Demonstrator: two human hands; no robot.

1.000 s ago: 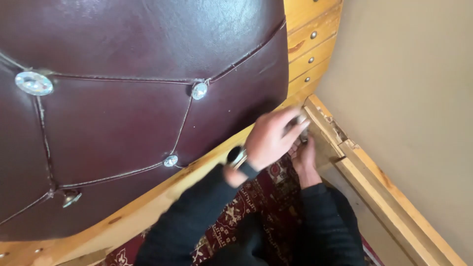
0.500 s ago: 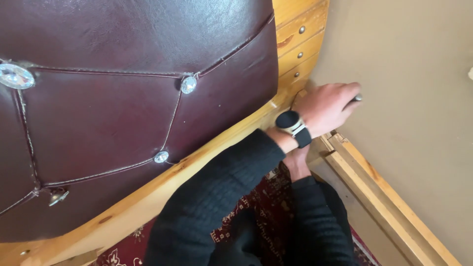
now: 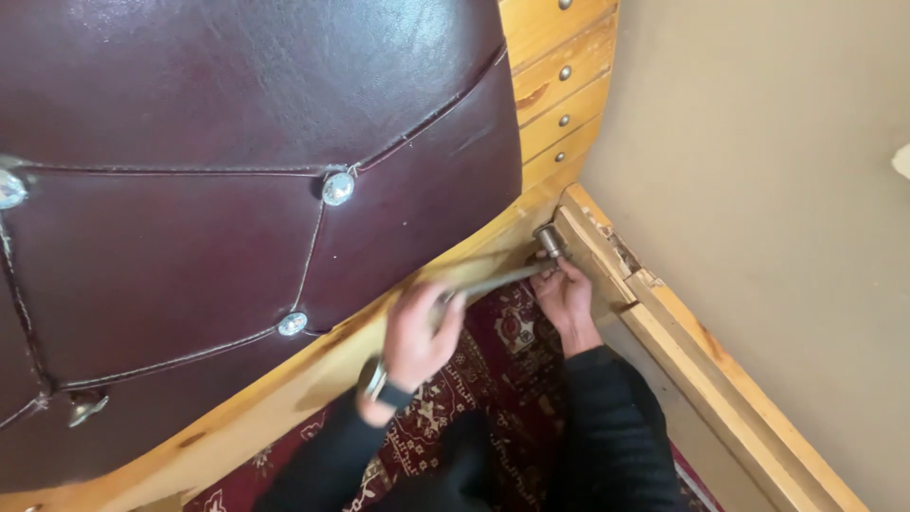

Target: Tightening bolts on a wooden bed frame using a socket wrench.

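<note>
My left hand (image 3: 419,334), with a black watch on its wrist, grips the handle end of a metal ratchet wrench (image 3: 498,281). The handle runs up and to the right to a socket (image 3: 548,237), which sits against the corner where the wooden side rail (image 3: 607,270) meets the wooden headboard frame (image 3: 284,403). My right hand (image 3: 567,296) is just below the socket, its fingers pinched on the wrench's head end. Both arms wear dark sleeves.
A dark maroon leather headboard panel (image 3: 190,228) with shiny round buttons (image 3: 337,188) fills the left and top. Wooden slats with small metal studs (image 3: 561,95) stand at the back. A beige wall (image 3: 768,209) lies to the right. Under my arms is a red patterned rug (image 3: 502,332).
My left hand has swung the wrench handle from up near the wall down and to the left. My right hand has stayed at the corner by the socket.
</note>
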